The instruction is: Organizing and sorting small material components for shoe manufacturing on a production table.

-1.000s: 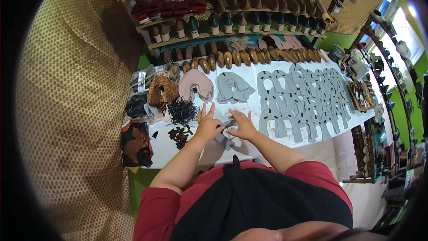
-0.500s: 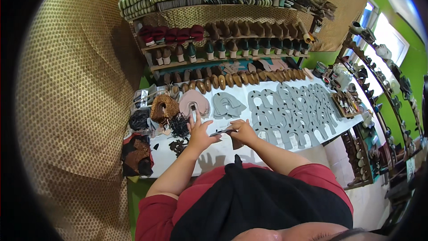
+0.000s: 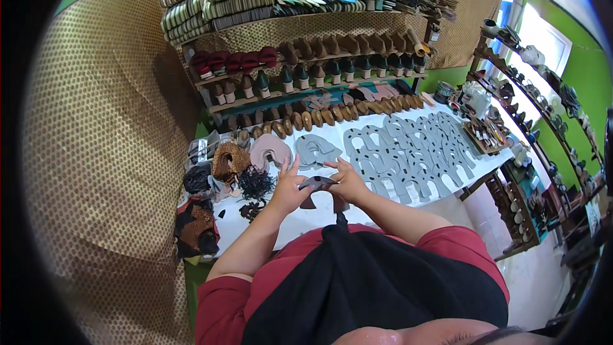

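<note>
Between my two hands is a curved shoe upper piece (image 3: 319, 181), grey on its upper face, with brown ends hanging below. My left hand (image 3: 291, 188) grips its left side, fingers pointing up and away. On its right side my right hand (image 3: 349, 185) pinches it between thumb and fingers. Just beyond lie a stack of pink U-shaped pieces (image 3: 268, 147) and a stack of grey U-shaped pieces (image 3: 313, 152). Many similar grey pieces (image 3: 402, 153) with small black patches spread over the right of the white table.
A leopard-print stack (image 3: 228, 161) and black scraps (image 3: 255, 182) lie at the left. Wooden shoe lasts (image 3: 306, 120) line the table's back, below shelves of heeled shoes (image 3: 318, 75). A tool tray (image 3: 486, 135) stands at the right end, near a shoe rack (image 3: 517, 214).
My left hand has come back from the pink stack to the shoe upper piece, which both hands now hold. The piece has turned so its grey face shows more.
</note>
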Motion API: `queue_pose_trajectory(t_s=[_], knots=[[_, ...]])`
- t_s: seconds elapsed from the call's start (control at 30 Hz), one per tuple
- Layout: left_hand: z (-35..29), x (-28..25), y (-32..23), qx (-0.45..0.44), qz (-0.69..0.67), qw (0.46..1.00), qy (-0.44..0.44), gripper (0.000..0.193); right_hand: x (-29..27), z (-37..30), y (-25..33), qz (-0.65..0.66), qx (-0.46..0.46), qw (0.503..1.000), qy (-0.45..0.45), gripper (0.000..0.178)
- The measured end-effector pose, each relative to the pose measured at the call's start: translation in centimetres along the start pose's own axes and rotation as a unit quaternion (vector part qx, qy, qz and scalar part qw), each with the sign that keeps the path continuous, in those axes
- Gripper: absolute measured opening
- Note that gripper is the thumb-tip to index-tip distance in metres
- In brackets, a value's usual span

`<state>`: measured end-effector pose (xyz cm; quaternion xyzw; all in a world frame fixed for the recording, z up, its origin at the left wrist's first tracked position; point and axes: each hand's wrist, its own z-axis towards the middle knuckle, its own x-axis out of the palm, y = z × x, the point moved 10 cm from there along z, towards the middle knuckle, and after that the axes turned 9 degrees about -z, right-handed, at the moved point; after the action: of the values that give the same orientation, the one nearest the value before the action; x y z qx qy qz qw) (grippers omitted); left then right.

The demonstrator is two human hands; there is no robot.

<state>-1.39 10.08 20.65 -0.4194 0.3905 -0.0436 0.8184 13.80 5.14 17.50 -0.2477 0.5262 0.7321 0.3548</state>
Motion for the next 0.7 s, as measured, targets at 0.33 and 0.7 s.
queue_pose_trajectory(t_s=[0.33, 0.7], knots=[[2.5, 3.7, -3.1, 0.04, -0.007, 0.999, 0.002, 0.018, -3.4, -1.4, -4.1, 0.043, 0.029, 0.998, 0.039, 0.023], [10.8, 16.6, -0.9, -0.072, -0.016, 0.997, 0.016, 0.032, -13.4, -1.3, -18.0, 0.038, 0.062, 0.997, 0.017, 0.027]])
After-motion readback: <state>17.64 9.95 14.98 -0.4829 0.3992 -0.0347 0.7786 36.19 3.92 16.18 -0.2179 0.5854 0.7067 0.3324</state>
